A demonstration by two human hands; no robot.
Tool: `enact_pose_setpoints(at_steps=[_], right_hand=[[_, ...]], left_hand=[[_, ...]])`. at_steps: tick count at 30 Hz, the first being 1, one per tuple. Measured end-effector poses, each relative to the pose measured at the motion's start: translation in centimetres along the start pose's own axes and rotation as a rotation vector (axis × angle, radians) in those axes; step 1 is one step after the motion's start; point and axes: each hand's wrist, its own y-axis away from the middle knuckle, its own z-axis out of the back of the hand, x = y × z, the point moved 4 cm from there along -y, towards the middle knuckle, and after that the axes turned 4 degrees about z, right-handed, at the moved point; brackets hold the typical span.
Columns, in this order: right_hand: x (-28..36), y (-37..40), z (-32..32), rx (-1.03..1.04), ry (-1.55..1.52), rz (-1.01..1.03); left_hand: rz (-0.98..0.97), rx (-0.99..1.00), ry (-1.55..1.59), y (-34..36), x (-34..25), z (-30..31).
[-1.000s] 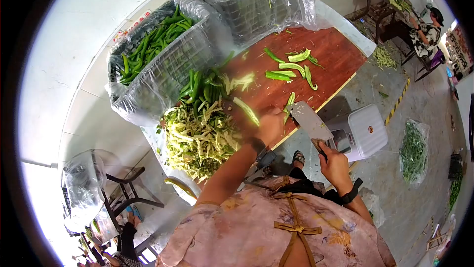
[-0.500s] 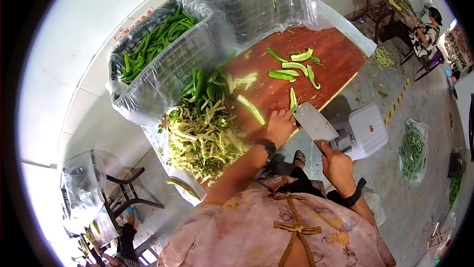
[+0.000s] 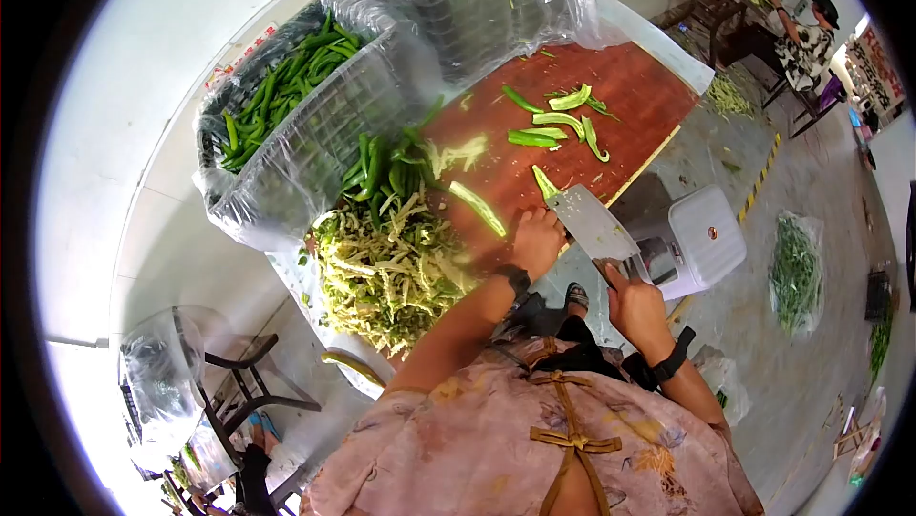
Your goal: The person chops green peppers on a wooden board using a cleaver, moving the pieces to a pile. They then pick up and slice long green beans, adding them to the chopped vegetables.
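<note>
Right hand clamps the handle of the broad steel cleaver, blade at the near edge of the red-brown wooden board. Left hand, grip not discernible, lies just beside the blade, by a slim green pepper strip. Risk: if the strip slips, the fingertips could be nicked.

Board is a deep reddish-brown wood, with bright green peppers on it. The far-left crate is dark grey. The near-left shredded pile is pale yellow-green. The cleaver blade's dull silver, and the stool on the right is white. The shirt is pinkish with a faded floral print.
</note>
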Motion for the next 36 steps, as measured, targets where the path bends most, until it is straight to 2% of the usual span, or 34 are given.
enact_pose_setpoints(at_steps=[2,9,17,19,23,26,29,31,32,34,35,36], right_hand=[[0.0,0.0,0.1,0.005,0.005,0.000],[-0.2,-1.7,-0.7,0.065,0.046,0.048],[-2.1,-1.5,-1.3,0.001,-0.013,0.089],[-1.8,-3.8,-2.3,-0.012,0.012,0.114],[-1.0,-9.3,-4.3,-0.008,0.054,0.177],[-0.1,-11.6,-2.2,-0.076,-0.056,0.174],[0.1,-12.0,0.7,-0.082,-0.144,0.109],[-1.1,-11.8,1.6,-0.158,-0.200,0.089],[-1.5,-11.1,2.2,-0.185,-0.217,0.088],[-2.6,-9.2,2.3,-0.185,-0.206,0.113],[-3.1,-8.1,2.2,-0.186,-0.202,0.135],[-3.3,-6.9,2.3,-0.137,-0.177,0.120]], left_hand=[[0.008,0.023,0.012,-0.1,0.0,0.1],[0.007,-0.085,0.050,0.2,0.0,0.2],[0.036,-0.066,0.105,-0.1,0.1,0.6],[0.060,-0.115,0.109,0.0,-0.1,0.6],[0.043,-0.063,-0.029,0.1,0.1,0.6],[0.007,-0.009,-0.059,0.3,-0.1,0.3],[0.026,-0.122,0.024,-0.5,-0.3,1.3],[0.114,-0.011,-0.134,-2.2,0.8,1.2],[0.119,-0.015,-0.134,-3.0,1.6,1.4],[0.238,-0.205,-0.143,-3.7,4.3,2.4],[0.247,-0.207,-0.144,-3.8,5.1,2.7],[0.280,-0.126,-0.142,-3.7,5.9,3.1]])
